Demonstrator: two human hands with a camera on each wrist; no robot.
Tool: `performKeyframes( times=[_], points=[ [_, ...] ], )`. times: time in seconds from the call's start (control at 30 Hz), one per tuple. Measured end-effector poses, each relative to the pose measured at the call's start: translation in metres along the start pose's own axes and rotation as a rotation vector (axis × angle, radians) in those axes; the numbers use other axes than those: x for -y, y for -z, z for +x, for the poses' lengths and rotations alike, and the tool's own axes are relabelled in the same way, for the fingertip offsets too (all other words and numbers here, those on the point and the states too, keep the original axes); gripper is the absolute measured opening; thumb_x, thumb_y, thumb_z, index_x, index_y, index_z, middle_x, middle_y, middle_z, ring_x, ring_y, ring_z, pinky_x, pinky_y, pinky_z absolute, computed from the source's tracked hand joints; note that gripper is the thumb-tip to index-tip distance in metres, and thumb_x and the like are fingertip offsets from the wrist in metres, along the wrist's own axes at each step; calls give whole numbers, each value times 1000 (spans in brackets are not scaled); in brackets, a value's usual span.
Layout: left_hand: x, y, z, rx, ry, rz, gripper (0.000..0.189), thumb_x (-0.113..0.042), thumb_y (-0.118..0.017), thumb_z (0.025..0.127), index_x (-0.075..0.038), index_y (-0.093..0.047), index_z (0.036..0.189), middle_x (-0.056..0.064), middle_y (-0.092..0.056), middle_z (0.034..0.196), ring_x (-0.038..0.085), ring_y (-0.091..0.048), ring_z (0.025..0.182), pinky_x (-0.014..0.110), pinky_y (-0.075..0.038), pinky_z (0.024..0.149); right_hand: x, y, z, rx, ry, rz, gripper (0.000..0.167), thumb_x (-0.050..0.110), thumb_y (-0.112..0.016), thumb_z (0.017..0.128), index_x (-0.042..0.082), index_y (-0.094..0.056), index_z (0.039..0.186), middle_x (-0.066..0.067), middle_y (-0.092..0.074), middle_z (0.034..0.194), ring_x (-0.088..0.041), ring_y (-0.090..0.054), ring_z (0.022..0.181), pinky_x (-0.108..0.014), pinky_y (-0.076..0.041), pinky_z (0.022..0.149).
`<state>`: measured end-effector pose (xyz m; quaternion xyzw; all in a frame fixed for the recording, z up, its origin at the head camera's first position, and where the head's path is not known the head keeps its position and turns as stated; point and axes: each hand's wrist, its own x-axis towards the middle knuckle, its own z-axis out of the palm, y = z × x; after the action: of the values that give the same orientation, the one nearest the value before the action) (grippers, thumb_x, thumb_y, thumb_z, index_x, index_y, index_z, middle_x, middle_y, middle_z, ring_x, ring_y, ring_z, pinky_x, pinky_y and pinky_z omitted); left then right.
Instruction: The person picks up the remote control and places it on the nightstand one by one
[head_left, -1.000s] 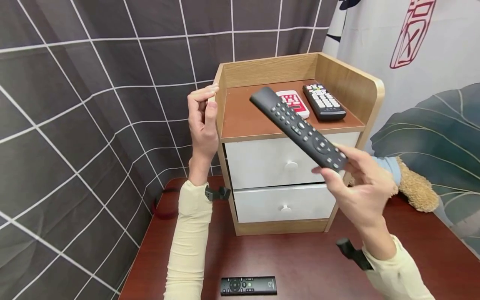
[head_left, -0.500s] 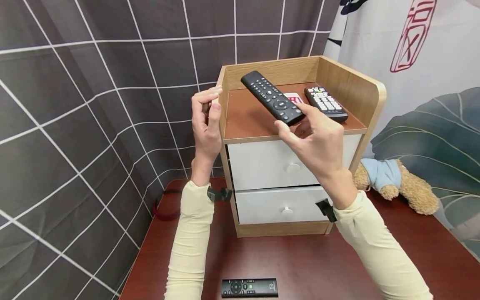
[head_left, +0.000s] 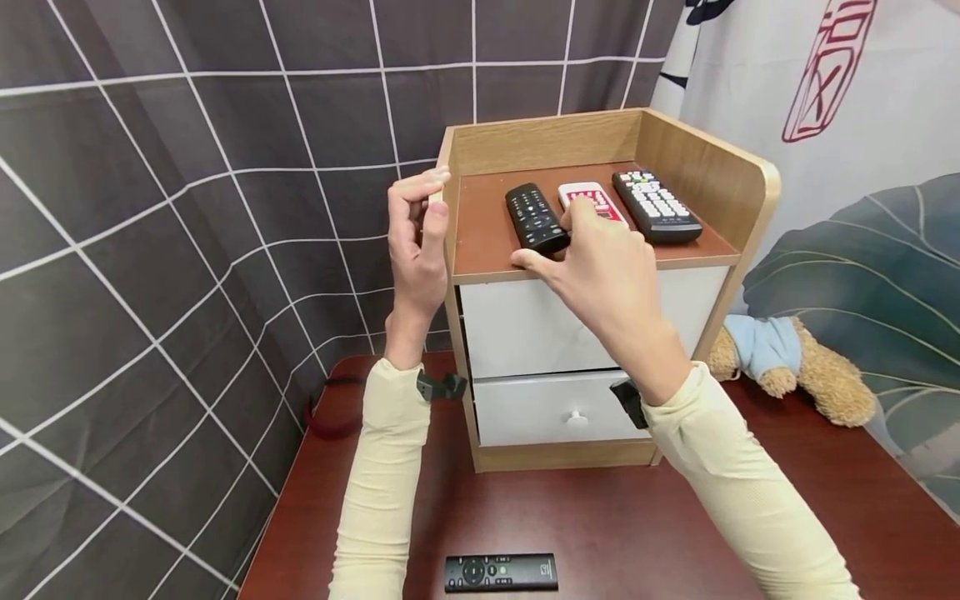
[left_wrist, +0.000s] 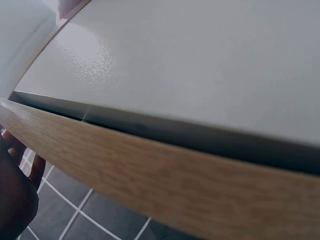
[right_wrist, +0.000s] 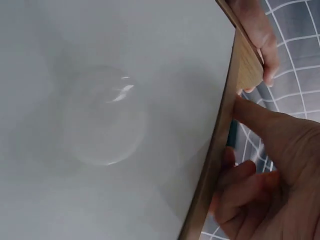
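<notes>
In the head view, a black remote control (head_left: 534,218) lies on the brown top shelf of a small wooden cabinet (head_left: 476,192). My right hand (head_left: 607,271) is at its near end, thumb and fingers spread to either side; the right wrist view has the thumb (right_wrist: 257,116) at the shelf edge. A red and white remote (head_left: 588,200) and a black remote with white buttons (head_left: 656,204) lie to its right, the former partly behind my right hand. My left hand (head_left: 416,242) grips the cabinet's left side panel (left_wrist: 110,150) near its top front edge.
Two white drawers (head_left: 517,412) with round knobs are below the shelf. Another black remote (head_left: 501,572) lies on the dark red table (head_left: 600,517) in front. A teddy bear in blue (head_left: 795,362) lies right of the cabinet. A checked grey curtain (head_left: 187,250) hangs at left and behind.
My right hand has carried the black remote from the cabinet's front right over to the shelf's left part, lowered it there and spread its thumb from it. The left hand stays on the panel.
</notes>
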<state>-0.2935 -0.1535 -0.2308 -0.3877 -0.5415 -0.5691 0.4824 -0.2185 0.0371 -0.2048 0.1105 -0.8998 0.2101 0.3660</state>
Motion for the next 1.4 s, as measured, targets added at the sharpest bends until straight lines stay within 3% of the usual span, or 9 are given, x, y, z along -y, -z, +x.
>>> performKeyframes(
  times=[0.1,0.23,0.47,0.67,1.0,1.2,1.4],
  points=[
    [0,1,0,-2,3,11,29,-12,-46,95,13,-50,111,27,-56,121,35,-57,122,34,-44,103,5,2,5,85,-40,-53,59,61,-77,75,10,-55,95,-10,-61,74,-35,-61,68,-52,-47,62],
    [0,2,-1,2,7,17,31,-13,-46,95,12,-50,112,28,-55,121,35,-56,122,33,-44,102,6,3,8,134,-57,-58,56,62,-75,76,12,-54,91,-8,-60,74,-33,-61,71,-52,-45,63],
    [1,0,2,9,5,13,31,-13,-46,95,12,-50,112,27,-55,121,34,-56,123,33,-45,102,4,5,9,123,-29,-54,49,57,-73,82,11,-56,90,-7,-63,75,-33,-61,72,-52,-45,62],
    [0,-1,4,-13,1,3,31,-13,-47,94,13,-51,111,28,-56,120,31,-57,124,33,-45,103,4,8,14,180,-43,-76,51,59,-70,83,11,-54,92,-7,-64,77,-37,-61,73,-51,-45,64],
    [0,1,1,-24,22,-4,31,-12,-48,94,14,-51,110,25,-57,119,30,-58,122,32,-45,102,-1,6,18,206,-48,-105,52,60,-69,83,11,-53,87,-9,-65,79,-35,-63,73,-50,-45,62],
    [1,1,0,-10,24,-4,30,-11,-48,94,13,-51,111,27,-56,120,29,-57,124,32,-44,101,-9,8,4,120,-19,12,45,57,-72,82,13,-61,90,-4,-65,74,-28,-62,70,-48,-43,61],
    [0,0,2,-11,6,6,29,-11,-47,94,14,-50,110,30,-55,119,29,-58,122,32,-45,102,-30,6,-20,-114,212,97,33,42,-75,85,11,-64,84,-3,-64,67,-19,-58,59,-38,-39,52]
  ],
)
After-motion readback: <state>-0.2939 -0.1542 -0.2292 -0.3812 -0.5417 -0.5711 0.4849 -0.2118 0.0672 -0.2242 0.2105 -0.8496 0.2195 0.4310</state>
